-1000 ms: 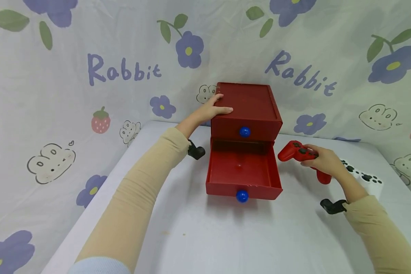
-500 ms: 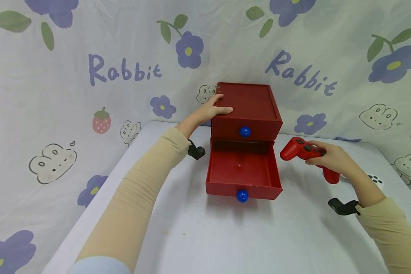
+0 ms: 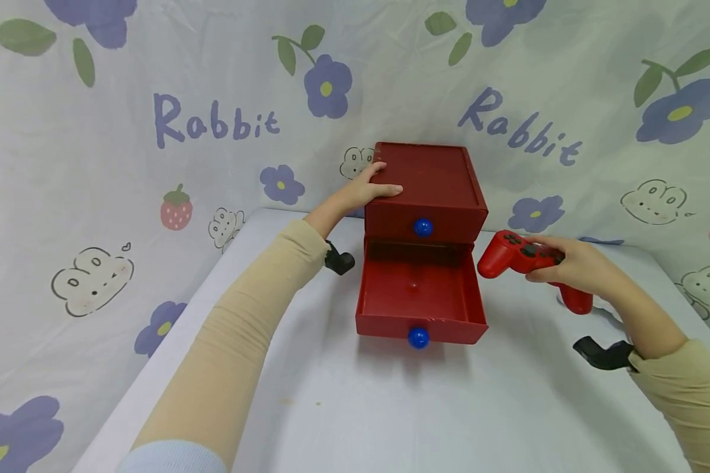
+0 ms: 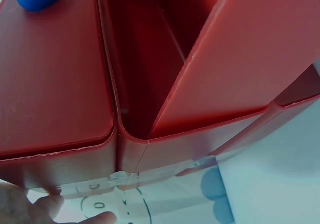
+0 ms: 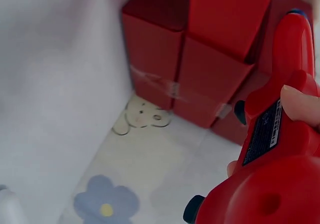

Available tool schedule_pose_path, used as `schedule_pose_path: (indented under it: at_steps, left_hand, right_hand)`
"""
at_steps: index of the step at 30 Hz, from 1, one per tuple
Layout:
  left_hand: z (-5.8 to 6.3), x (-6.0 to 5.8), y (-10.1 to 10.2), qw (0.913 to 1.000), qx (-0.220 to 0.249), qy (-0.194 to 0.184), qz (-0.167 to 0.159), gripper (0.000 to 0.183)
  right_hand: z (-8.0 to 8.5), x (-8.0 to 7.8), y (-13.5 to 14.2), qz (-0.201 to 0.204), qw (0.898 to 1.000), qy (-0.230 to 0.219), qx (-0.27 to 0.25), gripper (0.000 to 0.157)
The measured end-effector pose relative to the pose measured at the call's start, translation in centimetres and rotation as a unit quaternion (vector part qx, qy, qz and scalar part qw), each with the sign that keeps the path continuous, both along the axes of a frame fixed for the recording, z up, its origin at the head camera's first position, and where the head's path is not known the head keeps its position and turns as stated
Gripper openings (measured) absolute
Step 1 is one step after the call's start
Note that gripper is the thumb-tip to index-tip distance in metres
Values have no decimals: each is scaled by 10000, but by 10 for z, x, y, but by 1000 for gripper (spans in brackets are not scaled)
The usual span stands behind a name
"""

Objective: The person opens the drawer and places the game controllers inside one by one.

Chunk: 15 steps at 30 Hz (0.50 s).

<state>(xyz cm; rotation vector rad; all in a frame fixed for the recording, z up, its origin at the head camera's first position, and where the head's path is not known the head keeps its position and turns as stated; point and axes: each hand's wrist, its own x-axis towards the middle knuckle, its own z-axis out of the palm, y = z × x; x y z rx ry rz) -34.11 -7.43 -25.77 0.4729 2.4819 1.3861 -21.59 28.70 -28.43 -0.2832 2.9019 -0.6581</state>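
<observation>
My right hand [image 3: 582, 266] grips a red game controller [image 3: 511, 253] by its middle, raised over the table to the right of a red drawer cabinet [image 3: 428, 174]. In the right wrist view the controller [image 5: 270, 194] shows its underside with a dark label, and a thumb presses there. The cabinet's lower drawer [image 3: 414, 289] is pulled out and bare inside; the upper drawer [image 3: 390, 223] is closed. Both drawers have blue knobs. My left hand [image 3: 361, 192] rests on the cabinet's top left edge, thumb and finger extended on the top. Its fingertips [image 4: 102, 218] show beside the cabinet in the left wrist view.
A white object [image 3: 606, 316] lies on the table [image 3: 390, 414] behind the right forearm, mostly hidden. A printed cloth [image 3: 213, 171] with flowers and rabbits hangs close behind the cabinet. Black wrist straps and mounts [image 3: 603, 353] sit on both wrists.
The right hand has carried the red controller slightly up and its forearm has moved right, now covering most of the white controller. The left hand and the cabinet stay in place.
</observation>
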Motion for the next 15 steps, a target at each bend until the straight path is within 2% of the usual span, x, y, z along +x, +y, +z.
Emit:
schedule_pose_path:
  at_steps: [15]
  left_hand:
    - [1, 2, 0, 9999, -51, -78, 57, 78]
  right_hand:
    - [28, 17, -25, 238, 9997, 75, 37, 74]
